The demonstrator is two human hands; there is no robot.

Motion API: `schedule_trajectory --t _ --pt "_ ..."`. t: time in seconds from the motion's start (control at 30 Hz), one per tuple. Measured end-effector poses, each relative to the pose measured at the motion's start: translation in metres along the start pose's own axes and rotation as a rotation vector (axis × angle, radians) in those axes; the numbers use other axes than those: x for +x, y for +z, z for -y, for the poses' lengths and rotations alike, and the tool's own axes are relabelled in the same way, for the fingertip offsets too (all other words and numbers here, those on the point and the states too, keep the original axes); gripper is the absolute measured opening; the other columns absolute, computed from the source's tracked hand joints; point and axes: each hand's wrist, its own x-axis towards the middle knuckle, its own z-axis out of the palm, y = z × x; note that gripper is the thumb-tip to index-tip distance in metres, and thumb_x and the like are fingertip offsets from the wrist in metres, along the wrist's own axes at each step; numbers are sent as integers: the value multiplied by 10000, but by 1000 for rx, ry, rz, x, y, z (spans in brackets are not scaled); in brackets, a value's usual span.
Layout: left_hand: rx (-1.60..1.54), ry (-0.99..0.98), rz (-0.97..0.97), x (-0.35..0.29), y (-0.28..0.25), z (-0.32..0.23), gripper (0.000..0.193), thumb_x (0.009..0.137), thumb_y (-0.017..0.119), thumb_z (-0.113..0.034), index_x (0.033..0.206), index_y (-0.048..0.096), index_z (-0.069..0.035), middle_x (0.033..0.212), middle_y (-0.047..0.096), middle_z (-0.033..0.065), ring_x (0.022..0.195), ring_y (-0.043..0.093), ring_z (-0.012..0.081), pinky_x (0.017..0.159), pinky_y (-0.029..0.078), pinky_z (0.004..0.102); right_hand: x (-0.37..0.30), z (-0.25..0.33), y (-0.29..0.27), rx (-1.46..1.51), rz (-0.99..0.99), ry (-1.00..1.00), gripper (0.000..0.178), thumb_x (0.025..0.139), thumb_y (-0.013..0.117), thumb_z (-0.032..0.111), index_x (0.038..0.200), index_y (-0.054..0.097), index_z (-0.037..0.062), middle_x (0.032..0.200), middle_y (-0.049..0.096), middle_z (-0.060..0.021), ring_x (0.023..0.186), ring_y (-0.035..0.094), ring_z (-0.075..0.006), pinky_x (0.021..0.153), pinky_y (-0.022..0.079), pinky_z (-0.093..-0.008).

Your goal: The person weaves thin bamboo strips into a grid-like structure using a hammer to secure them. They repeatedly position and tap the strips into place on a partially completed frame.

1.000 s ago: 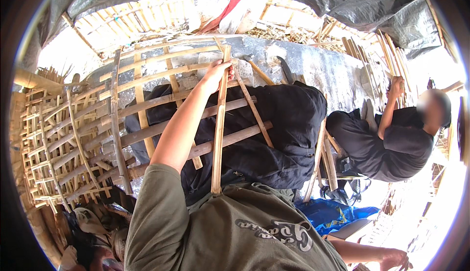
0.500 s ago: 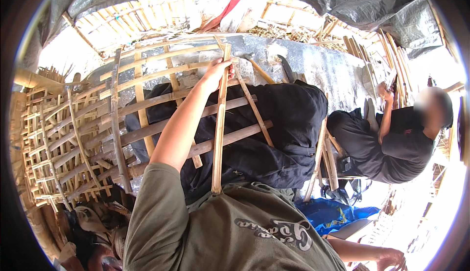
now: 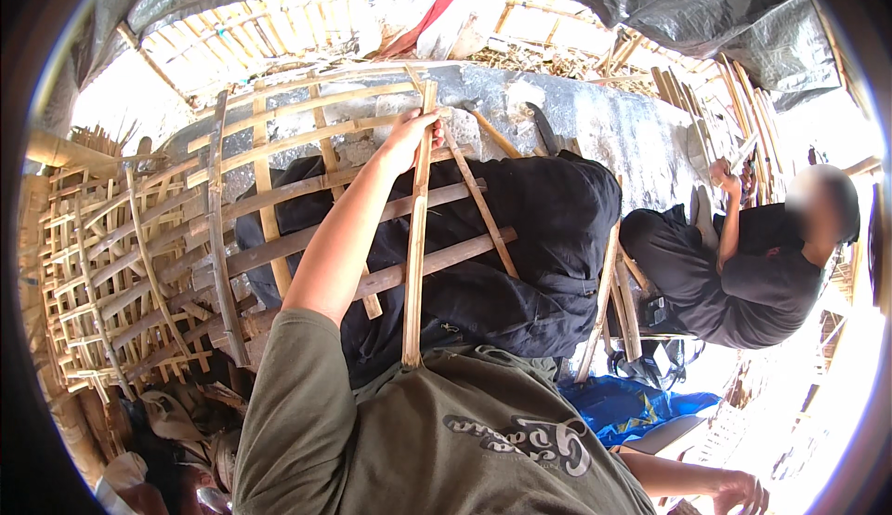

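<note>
My left hand [image 3: 415, 138] is closed round the upper part of a split bamboo slat [image 3: 416, 255], which stands nearly upright in the view with its lower end against my shirt. The slat crosses the right side of a lattice of bamboo strips [image 3: 269, 204], which extends left from my hand over my black-clad legs [image 3: 548, 227]. My right hand [image 3: 741, 493] is low at the right, away from the lattice. Its fingers hang loosely apart and nothing shows in them; the lower edge of the picture cuts it off in part.
A curved blade [image 3: 542, 127] and a wooden handle [image 3: 497, 134] lie beyond my legs. At the right sits a person in black [image 3: 771, 269], with upright bamboo strips [image 3: 757, 134] behind. Blue plastic [image 3: 641, 408] lies by my right side. More bamboo latticework [image 3: 93, 264] stands at far left.
My left hand keeps its hold on the slat, barely moved. My right hand has shifted slightly. The other person's raised hand has moved a little, with a pale strip now showing beside it.
</note>
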Motion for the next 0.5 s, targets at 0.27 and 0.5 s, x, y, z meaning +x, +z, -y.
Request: schedule_trajectory --t 0.27,0.5 --pt "25 6 51 2 -4 0 105 989 551 -164 1030 532 -69 798 546 10 697 565 116 651 518 287 1 -3 -3 -2 -13 2 761 547 824 296 1179 472 60 1131 510 -88 954 612 -169 742 580 -306" --pt "12 -3 14 -1 0 -1 82 985 543 -139 988 542 -58 770 567 29 671 573 137 636 513 297 4 -11 -8 3 -21 9 735 535 829 281 1154 493 70 1126 512 -82 931 621 -161 718 596 -293"
